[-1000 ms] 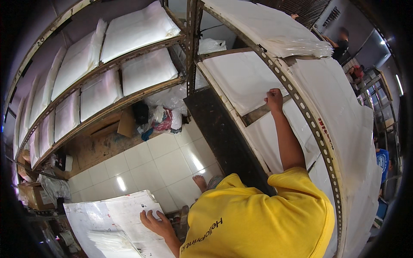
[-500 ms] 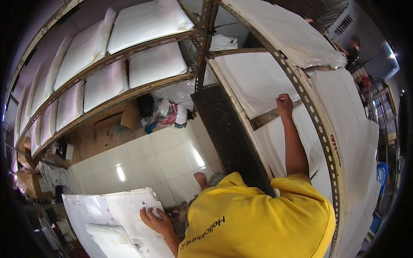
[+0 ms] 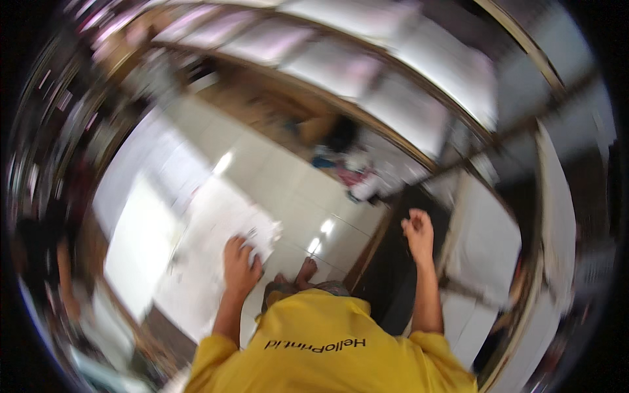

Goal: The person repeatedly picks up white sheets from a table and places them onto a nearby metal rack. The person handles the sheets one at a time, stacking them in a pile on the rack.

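The white sheet lies at eight o'clock; the left hand is on it, loose, grasping nothing. At four o'clock the right hand curls over the dark board; blur hides if it holds something. A flatter left palm may steady the sheet.

The left hand is palm down over the table, close to its right edge, fingers slightly bent, thumb pointing rightward; blur hides whether it touches. The left forearm slants forward. Beyond that edge, well apart, the right hand has its fingers loosely curled, wrist almost straight, right forearm reaching forward.
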The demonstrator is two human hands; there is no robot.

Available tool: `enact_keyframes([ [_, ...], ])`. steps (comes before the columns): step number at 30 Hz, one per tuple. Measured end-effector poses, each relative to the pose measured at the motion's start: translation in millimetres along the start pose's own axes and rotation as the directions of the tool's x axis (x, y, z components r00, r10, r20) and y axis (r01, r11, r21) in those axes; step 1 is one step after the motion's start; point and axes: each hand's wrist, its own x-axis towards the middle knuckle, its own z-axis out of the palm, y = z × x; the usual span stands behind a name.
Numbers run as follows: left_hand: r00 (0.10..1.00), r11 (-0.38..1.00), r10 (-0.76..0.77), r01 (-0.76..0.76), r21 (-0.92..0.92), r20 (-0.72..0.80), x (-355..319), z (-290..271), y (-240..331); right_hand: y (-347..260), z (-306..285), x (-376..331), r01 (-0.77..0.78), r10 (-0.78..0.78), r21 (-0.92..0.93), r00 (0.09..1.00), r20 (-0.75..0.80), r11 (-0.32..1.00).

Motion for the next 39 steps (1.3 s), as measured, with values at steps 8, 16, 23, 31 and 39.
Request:
enact_keyframes([
  [8, 0.95, 0.957, -0.208, 0.148, -0.251, -0.232, -38, -28, -6, 117, 117, -53, -0.467, 0.53, -0.252, 0.731, 0.429, 0.848],
  [16, 0.629, 0.82, -0.427, 0.572, 0.014, -0.65, -130, -106, -44, 173, 118, -33, -0.218, 0.642, -0.683, 0.613, 0.46, 0.697],
  [23, 0.323, 0.233, -0.656, 0.946, 0.224, -0.682, -231, -185, -125, 132, 165, 11, -0.338, 0.298, 0.015, 0.849, 0.437, 0.941],
  [31, 0.455, 0.379, -0.668, 0.889, 0.257, -0.589, -253, -183, -139, -45, 224, -41, -0.149, -0.006, 0.335, 0.907, 0.42, 0.93],
  [39, 0.629, 0.745, -0.559, 0.667, 0.005, -0.54, -170, -123, -45, -156, 298, -157, -0.059, -0.174, 0.219, 0.422, 0.89, 0.974],
])
